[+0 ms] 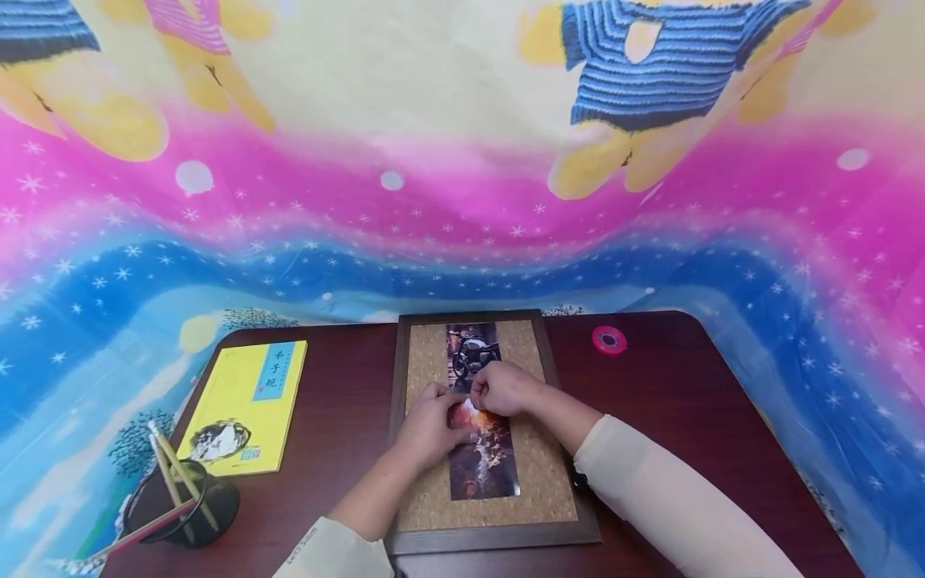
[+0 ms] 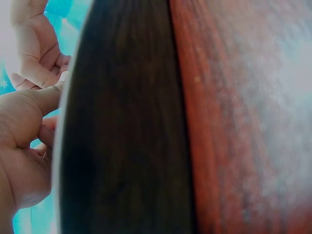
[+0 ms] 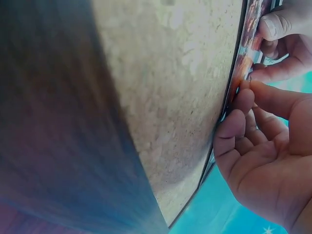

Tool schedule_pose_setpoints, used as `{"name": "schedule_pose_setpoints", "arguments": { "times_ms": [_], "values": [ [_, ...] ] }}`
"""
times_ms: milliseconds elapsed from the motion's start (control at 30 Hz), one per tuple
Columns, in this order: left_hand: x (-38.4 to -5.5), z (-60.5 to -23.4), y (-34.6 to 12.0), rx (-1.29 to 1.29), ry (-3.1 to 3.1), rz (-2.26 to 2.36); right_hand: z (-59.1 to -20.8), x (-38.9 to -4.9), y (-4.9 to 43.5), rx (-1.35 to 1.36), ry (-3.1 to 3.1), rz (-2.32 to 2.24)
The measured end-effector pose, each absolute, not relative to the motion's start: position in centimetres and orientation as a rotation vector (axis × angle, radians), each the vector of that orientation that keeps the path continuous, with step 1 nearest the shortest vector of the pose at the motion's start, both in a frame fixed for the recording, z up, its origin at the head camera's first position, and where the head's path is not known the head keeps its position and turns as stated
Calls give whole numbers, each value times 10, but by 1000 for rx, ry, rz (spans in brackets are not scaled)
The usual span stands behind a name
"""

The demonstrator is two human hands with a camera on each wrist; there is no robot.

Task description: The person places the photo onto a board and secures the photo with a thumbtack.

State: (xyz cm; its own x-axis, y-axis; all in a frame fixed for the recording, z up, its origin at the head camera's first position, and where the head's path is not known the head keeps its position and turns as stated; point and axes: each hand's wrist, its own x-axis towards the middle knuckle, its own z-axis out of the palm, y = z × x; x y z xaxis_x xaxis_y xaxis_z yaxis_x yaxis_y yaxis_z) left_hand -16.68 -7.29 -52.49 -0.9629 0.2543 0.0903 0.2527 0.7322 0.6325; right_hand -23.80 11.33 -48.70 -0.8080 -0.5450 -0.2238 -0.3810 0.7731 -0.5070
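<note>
A framed cork board lies on the dark red table. On it are two photo prints, end to end: a motorcycle print at the top and a fiery orange print below. My right hand pinches what looks like a small pin between thumb and index finger at the orange print's upper part; the fingertips mostly hide it. My left hand presses on the orange print's left side, thumb lower down, index finger close to the right fingertips. In the right wrist view, both hands meet at the print's surface.
A yellow book lies at the left of the table. In front of it stands a black mesh pen cup with several pencils. A pink disc sits right of the board. Printed cloth hangs behind the table.
</note>
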Motion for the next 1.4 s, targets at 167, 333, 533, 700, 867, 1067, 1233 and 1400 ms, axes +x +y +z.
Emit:
{"name": "schedule_pose_setpoints", "arguments": {
  "times_ms": [167,333,533,700,867,1067,1233,1400],
  "values": [
    [-167,-526,-72,433,2922,1066,-487,-239,114,-702,2602,-654],
    [-168,-526,-72,428,2932,1061,-487,-241,116,-648,2591,-714],
    [-167,-523,-73,430,2930,1061,-488,-244,117,-631,2578,-741],
    [-167,-523,-73,425,2928,1064,-489,-244,117,-615,2576,-734],
    [-167,-524,-73,408,2916,1066,-490,-244,116,-617,2592,-717],
    [-167,-524,-72,407,2922,1060,-490,-244,115,-670,2615,-675],
    [-167,-524,-71,408,2929,1053,-490,-243,115,-674,2620,-681],
    [-167,-523,-71,396,2926,1044,-490,-243,116,-669,2617,-675]
  ]
}}
